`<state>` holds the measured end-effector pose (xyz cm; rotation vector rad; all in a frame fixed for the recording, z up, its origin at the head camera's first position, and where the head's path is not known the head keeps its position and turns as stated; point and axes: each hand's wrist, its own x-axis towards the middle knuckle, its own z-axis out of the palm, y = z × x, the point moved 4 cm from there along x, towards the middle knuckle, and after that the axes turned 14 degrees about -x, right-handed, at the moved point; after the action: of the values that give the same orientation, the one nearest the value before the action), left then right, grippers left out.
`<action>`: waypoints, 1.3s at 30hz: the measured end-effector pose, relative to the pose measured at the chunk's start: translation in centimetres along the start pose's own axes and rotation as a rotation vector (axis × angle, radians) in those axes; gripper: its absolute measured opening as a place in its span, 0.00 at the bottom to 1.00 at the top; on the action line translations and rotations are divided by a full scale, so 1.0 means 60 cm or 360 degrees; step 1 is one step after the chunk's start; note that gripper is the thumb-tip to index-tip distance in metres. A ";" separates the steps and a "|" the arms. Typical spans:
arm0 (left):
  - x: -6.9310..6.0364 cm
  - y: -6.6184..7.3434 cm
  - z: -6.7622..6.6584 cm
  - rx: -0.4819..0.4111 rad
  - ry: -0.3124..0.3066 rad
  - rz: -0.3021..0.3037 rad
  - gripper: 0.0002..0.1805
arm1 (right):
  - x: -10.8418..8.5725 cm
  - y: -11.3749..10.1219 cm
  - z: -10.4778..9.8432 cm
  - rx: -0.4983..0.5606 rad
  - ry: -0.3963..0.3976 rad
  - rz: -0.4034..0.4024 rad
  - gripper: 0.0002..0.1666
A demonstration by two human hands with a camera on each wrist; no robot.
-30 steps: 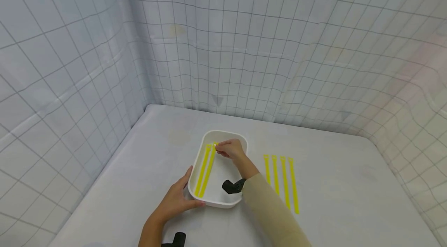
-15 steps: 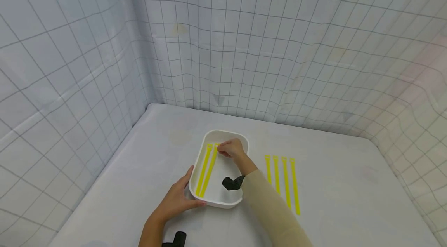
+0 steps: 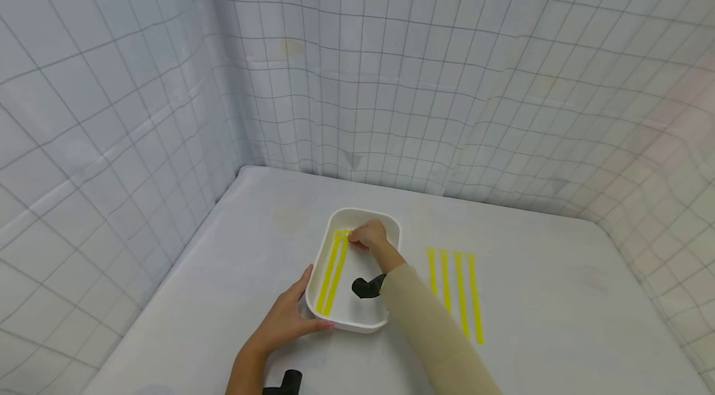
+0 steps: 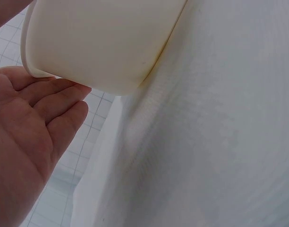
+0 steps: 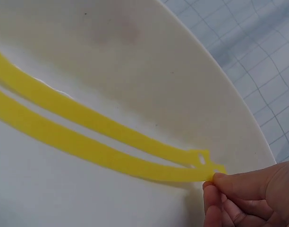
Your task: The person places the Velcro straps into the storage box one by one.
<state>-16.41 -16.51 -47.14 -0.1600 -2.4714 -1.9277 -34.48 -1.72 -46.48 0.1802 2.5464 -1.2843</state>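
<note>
A white rectangular tray point(image 3: 363, 324) with rounded corners holds two yellow slotted-head straps. The left strap point(image 3: 329, 277) lies lengthwise along the tray's left side. Close beside it is the second strap point(image 3: 337, 277); my right hand point(image 3: 368, 235) pinches its slotted far end between thumb and fingers. In the right wrist view, the pinched strap point(image 5: 111, 161) and its neighbour point(image 5: 111, 125) come together at their heads. My left hand point(image 3: 287, 315) rests at the tray's near-left corner, thumb on the near side, fairly straight fingers along the left wall. The left wrist view shows those fingers touching below the rim.
Several more yellow straps point(image 3: 460, 289) lie in a parallel row on the white table point(image 3: 536, 302), right of the tray; the right sleeve point(image 3: 436, 326) partly covers them. Gridded white curtains point(image 3: 357, 72) enclose the table at the back and both sides.
The head of the pinched strap has shifted slightly left towards the other strap, narrowing the gap between them. The left hand keeps its place on the tray. The head view has shifted slightly.
</note>
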 end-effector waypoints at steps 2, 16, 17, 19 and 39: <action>0.001 0.000 0.001 0.0000 0.0005 0.0000 0.62 | 0.000 0.002 0.001 -0.0029 0.0013 0.0010 0.05; -0.001 -0.001 0.005 0.0001 0.0001 -0.0015 0.63 | 0.009 0.020 0.011 -0.0004 0.0024 0.0081 0.07; -0.001 0.000 0.004 0.0002 0.0003 -0.0015 0.63 | 0.010 0.021 0.011 0.0004 0.0029 0.0084 0.07; -0.001 0.001 0.004 0.0002 0.0003 -0.0013 0.63 | 0.012 0.021 0.011 0.0000 0.0037 0.0086 0.07; -0.001 -0.002 0.001 0.0007 0.0010 -0.0037 0.64 | 0.000 0.013 0.001 -0.0046 0.0113 0.0102 0.06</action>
<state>-16.34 -16.51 -47.27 -0.1255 -2.4844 -1.9280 -34.28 -1.31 -47.15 0.3042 2.5941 -1.2376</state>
